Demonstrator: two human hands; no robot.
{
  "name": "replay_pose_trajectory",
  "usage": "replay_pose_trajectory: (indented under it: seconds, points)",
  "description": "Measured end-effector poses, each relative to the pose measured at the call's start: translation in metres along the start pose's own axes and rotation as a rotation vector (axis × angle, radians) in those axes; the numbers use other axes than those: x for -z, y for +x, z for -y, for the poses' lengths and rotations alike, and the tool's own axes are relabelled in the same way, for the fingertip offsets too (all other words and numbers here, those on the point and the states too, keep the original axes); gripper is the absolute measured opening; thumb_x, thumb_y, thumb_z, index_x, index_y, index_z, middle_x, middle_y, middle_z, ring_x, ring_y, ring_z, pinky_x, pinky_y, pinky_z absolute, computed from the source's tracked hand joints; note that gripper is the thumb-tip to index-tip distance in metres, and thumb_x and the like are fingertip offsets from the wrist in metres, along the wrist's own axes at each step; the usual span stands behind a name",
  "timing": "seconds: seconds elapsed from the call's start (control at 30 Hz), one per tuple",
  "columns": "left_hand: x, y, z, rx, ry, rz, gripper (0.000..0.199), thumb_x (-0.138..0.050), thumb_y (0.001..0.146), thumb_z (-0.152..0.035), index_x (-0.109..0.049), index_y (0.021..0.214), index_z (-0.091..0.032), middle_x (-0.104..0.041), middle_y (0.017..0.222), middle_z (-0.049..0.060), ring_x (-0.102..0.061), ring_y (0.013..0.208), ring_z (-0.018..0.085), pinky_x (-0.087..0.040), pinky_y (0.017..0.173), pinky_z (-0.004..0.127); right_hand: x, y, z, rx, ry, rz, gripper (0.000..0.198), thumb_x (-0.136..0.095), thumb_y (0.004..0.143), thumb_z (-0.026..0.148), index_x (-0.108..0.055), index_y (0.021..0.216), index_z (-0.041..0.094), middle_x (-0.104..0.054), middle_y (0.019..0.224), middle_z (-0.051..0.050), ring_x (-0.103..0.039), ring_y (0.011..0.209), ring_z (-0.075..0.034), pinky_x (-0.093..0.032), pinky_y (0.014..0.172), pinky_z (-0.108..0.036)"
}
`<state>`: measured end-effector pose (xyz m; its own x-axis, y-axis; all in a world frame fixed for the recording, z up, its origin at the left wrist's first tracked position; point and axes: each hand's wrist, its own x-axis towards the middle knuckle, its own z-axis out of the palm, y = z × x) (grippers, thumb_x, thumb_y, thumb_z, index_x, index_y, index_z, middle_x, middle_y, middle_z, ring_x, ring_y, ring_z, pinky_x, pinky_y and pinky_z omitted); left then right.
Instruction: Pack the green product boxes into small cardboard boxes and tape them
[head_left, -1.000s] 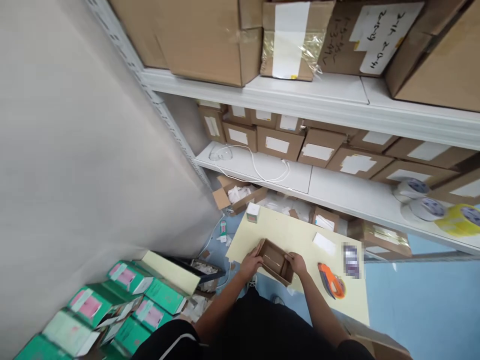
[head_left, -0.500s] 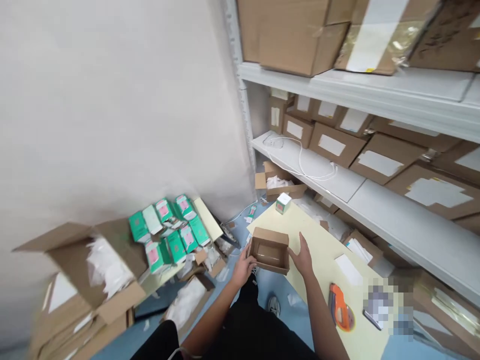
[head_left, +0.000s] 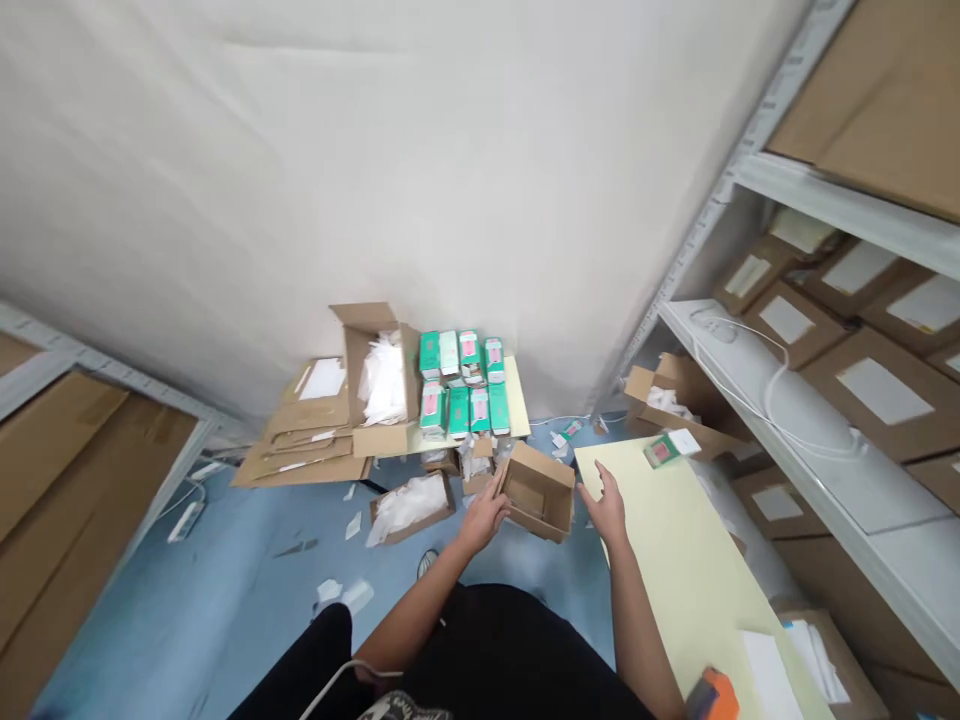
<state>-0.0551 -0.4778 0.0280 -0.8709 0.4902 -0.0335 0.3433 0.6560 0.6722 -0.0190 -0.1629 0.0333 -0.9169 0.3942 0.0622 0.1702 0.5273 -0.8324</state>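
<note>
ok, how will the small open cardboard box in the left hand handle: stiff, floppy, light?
Likely light: the left hand holds the small open cardboard box by one side, the right hand apart from it. Probably fairly stiff, its walls standing straight. Might skew if squeezed, since the top is open.

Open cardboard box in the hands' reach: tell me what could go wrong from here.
The cardboard box might tilt or slip, since only the left hand grips it; the right hand is open beside it. Underfoot, white scraps on the floor near a shoe could make a step slippery.
</note>
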Motion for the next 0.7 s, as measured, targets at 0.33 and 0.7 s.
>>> replay_pose_trajectory:
  seconds: [0.33,0.7]
  points:
    - [0.140,-0.092,0.133,0.144,-0.071,-0.289,0.008,-0.068,0.087,-0.021,-0.071,0.094,-0.023,-0.040,0.167,0.011,-0.047,0.149,0.031,-0.044,0.119,0.050,-0.185,0.040,0.179,0.261,-0.038,0.264,0.059,-0.055,0.092,0.045,-0.058,0.146,0.021,-0.059,0.148,-0.016,-0.060,0.130,-0.032,-0.056,0.102,-0.049]
    - [0.227,-0.146,0.230,0.281,-0.099,-0.266,0.010,-0.070,0.086,-0.023,-0.077,0.092,-0.026,-0.041,0.167,0.002,-0.050,0.144,0.031,-0.045,0.119,0.048,-0.393,0.056,0.306,0.453,-0.341,0.581,0.054,-0.055,0.092,0.023,-0.058,0.146,0.020,-0.051,0.157,-0.013,-0.047,0.146,-0.027,-0.039,0.122,-0.044]
